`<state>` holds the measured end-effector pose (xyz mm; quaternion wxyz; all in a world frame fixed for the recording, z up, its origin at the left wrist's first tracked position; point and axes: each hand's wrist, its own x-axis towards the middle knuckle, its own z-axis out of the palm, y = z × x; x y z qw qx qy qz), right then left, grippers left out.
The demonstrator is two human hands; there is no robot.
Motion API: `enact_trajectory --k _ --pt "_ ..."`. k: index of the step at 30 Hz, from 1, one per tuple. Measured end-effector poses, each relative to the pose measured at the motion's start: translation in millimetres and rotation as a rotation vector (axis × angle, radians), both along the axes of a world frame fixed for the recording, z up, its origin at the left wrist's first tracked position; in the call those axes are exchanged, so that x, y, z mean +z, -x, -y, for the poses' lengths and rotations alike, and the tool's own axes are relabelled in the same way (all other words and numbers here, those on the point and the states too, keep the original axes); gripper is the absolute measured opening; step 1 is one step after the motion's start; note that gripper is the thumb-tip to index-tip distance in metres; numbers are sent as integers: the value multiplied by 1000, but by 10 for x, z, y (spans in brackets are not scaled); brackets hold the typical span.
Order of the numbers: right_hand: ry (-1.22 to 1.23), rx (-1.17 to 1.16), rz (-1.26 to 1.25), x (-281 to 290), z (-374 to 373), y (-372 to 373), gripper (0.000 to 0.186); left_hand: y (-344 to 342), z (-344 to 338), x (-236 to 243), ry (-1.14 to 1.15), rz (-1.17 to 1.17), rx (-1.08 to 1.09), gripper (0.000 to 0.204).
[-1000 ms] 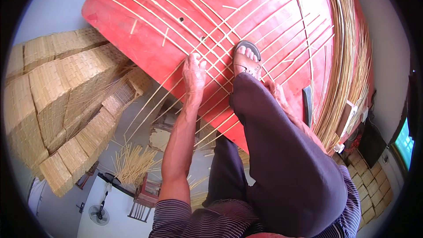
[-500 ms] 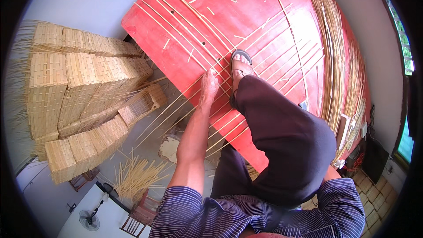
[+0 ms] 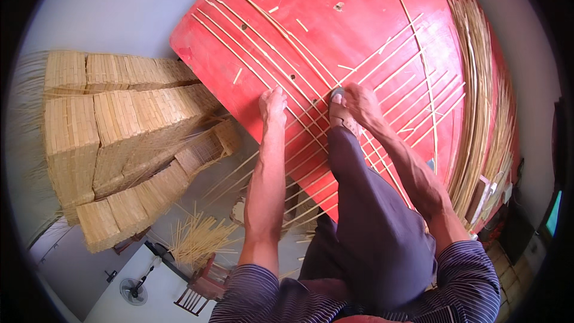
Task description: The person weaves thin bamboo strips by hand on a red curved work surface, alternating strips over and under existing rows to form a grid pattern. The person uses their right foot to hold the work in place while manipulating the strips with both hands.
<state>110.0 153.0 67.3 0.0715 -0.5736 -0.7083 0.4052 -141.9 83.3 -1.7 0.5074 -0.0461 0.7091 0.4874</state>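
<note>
Pale bamboo-like strips (image 3: 257, 72) cross one another in a loose open lattice on a red board (image 3: 239, 107). My foot in a dark sandal (image 3: 339, 115) presses on the crossing. To the left of the foot is my left hand (image 3: 273, 107), its fingers curled closed at the outer strips; whatever is in them is too small to make out. My right hand (image 3: 361, 103) is closed beside the sandal's toe, fingertips down by the strip ends. The foot and the hand itself hide what it grips.
Stacks of woven square baskets (image 3: 155, 119) stand at the left. A heap of short cut strips (image 3: 203, 236) lies on the floor near a red wooden chair (image 3: 203, 287) and a fan (image 3: 133, 291). A long bundle of thin strips (image 3: 472, 96) runs along the board's right side.
My right hand has come up from beside my knee to the sandal's toe. My left hand has shifted left, away from the foot. The view has swung a little.
</note>
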Motion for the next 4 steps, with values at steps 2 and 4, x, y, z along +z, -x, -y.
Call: enact_trajectory --k 2,4 --pt "-13 24 -113 -65 -133 508 24 -65 -175 241 -23 72 78 66" --pt "87 95 28 -303 -276 943 39 -14 -289 341 -31 137 78 79"
